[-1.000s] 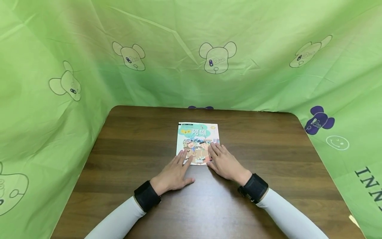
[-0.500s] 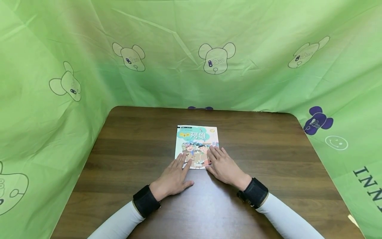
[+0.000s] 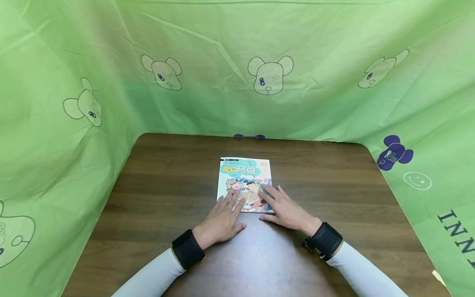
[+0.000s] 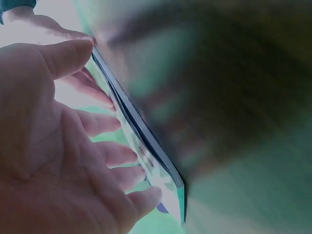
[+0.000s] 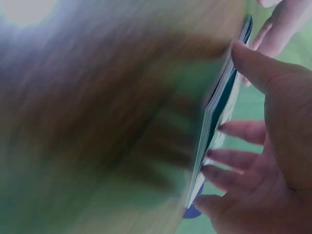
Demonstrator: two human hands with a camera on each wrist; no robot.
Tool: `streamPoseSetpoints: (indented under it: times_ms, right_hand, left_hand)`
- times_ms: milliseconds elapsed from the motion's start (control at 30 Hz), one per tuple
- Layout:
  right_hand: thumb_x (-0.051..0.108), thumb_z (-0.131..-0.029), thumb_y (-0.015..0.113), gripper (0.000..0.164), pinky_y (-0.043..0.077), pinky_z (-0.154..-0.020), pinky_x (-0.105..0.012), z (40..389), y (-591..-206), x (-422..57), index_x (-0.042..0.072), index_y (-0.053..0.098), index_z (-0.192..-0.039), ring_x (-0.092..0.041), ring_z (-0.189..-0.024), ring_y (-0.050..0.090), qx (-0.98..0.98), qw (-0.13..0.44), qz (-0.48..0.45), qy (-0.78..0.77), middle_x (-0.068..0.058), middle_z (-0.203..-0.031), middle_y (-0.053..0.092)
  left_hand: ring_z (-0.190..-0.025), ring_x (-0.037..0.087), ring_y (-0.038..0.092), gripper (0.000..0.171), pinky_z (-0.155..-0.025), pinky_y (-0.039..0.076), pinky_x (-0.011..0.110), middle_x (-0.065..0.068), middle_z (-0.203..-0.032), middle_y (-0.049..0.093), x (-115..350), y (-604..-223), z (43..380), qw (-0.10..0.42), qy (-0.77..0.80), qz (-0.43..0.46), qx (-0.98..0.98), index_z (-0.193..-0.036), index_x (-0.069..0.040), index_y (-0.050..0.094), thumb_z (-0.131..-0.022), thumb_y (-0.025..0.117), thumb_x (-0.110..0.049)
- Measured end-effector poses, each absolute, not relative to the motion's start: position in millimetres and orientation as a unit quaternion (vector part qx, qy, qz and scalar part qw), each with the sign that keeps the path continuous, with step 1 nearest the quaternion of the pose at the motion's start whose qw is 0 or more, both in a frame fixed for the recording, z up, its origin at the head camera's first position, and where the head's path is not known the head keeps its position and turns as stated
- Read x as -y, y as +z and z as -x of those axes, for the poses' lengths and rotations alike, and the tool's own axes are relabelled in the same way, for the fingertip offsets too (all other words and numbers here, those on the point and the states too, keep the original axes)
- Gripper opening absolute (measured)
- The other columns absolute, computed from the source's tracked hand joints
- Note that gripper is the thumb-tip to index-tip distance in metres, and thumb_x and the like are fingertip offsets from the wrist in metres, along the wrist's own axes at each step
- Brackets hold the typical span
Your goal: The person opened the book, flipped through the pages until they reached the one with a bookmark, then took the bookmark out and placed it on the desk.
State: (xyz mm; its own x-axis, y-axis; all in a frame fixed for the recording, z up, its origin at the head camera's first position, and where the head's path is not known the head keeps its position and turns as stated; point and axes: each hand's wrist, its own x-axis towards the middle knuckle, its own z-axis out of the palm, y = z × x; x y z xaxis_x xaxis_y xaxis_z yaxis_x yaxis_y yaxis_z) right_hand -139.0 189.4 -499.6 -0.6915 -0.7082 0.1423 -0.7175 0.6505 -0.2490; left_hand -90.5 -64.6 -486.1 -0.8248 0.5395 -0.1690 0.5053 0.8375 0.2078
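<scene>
A thin picture book (image 3: pixel 246 170) with a bright illustrated cover lies on the table in the head view, its near edge facing me. My left hand (image 3: pixel 219 222) rests its fingertips on the lower left of the cover, thumb held out over the wood. At the lower right corner, my right hand (image 3: pixel 286 211) touches the cover with nearly straight fingers, and its thumb is right by the near edge. The right wrist view shows a dark gap between the cover and the pages of the book (image 5: pixel 207 129). A narrow gap also runs along the book's edge (image 4: pixel 146 134) in the left wrist view.
The brown wooden table (image 3: pixel 167 177) has rounded far corners. A green cloth (image 3: pixel 208 103) printed with bear heads hangs behind it and on both sides. Black bands (image 3: pixel 188 248) circle both wrists. A small pale item (image 3: pixel 439 277) sits by the right table edge.
The book has slid a little toward me with both hands on it. My right hand has then shifted slightly right, its thumb coming to the near corner; the left hand has moved slightly right.
</scene>
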Motion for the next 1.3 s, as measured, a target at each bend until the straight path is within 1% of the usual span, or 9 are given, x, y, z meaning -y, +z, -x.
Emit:
streamPoseSetpoints:
  times_ms: [267,467,633,833,1000,1100,1200,1300]
  right_hand:
    - [0.043,-0.086,0.069,0.071,0.025,-0.111,-0.061,147.8,-494.3,-198.6,-0.001,0.053,-0.139,-0.031,-0.138,0.041,0.902,-0.024,-0.398,0.164,-0.022,-0.149,0.045]
    - [0.045,-0.085,0.07,0.07,0.023,-0.112,-0.061,152.5,-491.5,-201.1,-0.001,0.056,-0.136,-0.032,-0.136,0.044,0.902,-0.037,-0.396,0.169,-0.022,-0.148,0.047]
    - [0.047,-0.084,0.069,0.07,0.023,-0.112,-0.06,154.8,-487.8,-201.1,0.0,0.058,-0.135,-0.031,-0.134,0.046,0.903,-0.043,-0.395,0.165,-0.022,-0.146,0.049]
    - [0.046,-0.089,0.064,0.063,0.023,-0.112,-0.06,156.2,-486.4,-200.7,0.0,0.062,-0.132,-0.033,-0.136,0.044,0.901,-0.055,-0.399,0.163,-0.023,-0.147,0.047]
    - [0.046,-0.096,0.053,0.056,0.021,-0.113,-0.059,158.0,-487.0,-200.7,0.004,0.063,-0.131,-0.032,-0.139,0.039,0.901,-0.072,-0.394,0.17,-0.021,-0.148,0.046]
    - [0.046,-0.1,0.047,0.052,0.021,-0.114,-0.058,159.5,-488.8,-199.4,0.008,0.065,-0.13,-0.031,-0.139,0.039,0.903,-0.075,-0.385,0.179,-0.019,-0.146,0.049]
    - [0.045,-0.101,0.045,0.049,0.022,-0.113,-0.059,161.4,-490.0,-197.9,0.01,0.068,-0.127,-0.031,-0.136,0.044,0.903,-0.065,-0.378,0.196,-0.016,-0.138,0.058]
    - [0.045,-0.101,0.044,0.048,0.024,-0.112,-0.059,162.9,-490.4,-196.6,0.011,0.071,-0.121,-0.03,-0.131,0.05,0.904,-0.047,-0.373,0.204,-0.015,-0.131,0.063]
  left_hand:
    - [-0.15,0.037,0.004,0.079,-0.114,0.016,0.062,0.02,-0.164,0.008,56.6,-486.4,96.6,0.115,0.076,-0.262,-0.955,-0.158,-0.012,0.024,-0.095,0.049,-0.053]
    - [-0.15,0.038,0.004,0.079,-0.113,0.016,0.063,0.019,-0.164,0.008,54.7,-487.4,97.8,0.121,0.07,-0.258,-0.956,-0.158,-0.013,0.024,-0.095,0.049,-0.054]
    - [-0.149,0.038,0.008,0.077,-0.112,0.02,0.063,0.02,-0.164,0.013,54.5,-487.2,99.1,0.118,0.072,-0.258,-0.956,-0.157,-0.012,0.028,-0.095,0.049,-0.053]
    - [-0.148,0.039,0.014,0.071,-0.109,0.025,0.064,0.02,-0.162,0.019,52.7,-484.7,101.1,0.113,0.082,-0.253,-0.957,-0.155,-0.012,0.034,-0.096,0.05,-0.05]
    - [-0.146,0.041,0.022,0.066,-0.105,0.031,0.065,0.022,-0.159,0.027,49.7,-483.0,103.4,0.096,0.079,-0.247,-0.961,-0.15,-0.01,0.043,-0.097,0.05,-0.049]
    - [-0.143,0.042,0.028,0.062,-0.101,0.035,0.066,0.023,-0.156,0.033,47.4,-481.8,104.6,0.081,0.079,-0.244,-0.963,-0.145,-0.01,0.049,-0.096,0.051,-0.048]
    - [-0.139,0.043,0.036,0.055,-0.096,0.04,0.067,0.024,-0.151,0.041,45.5,-481.2,105.9,0.061,0.08,-0.246,-0.964,-0.139,-0.01,0.054,-0.096,0.054,-0.044]
    - [-0.132,0.042,0.044,0.045,-0.09,0.045,0.065,0.022,-0.144,0.049,43.7,-481.2,107.9,0.033,0.074,-0.248,-0.965,-0.13,-0.011,0.059,-0.095,0.059,-0.039]
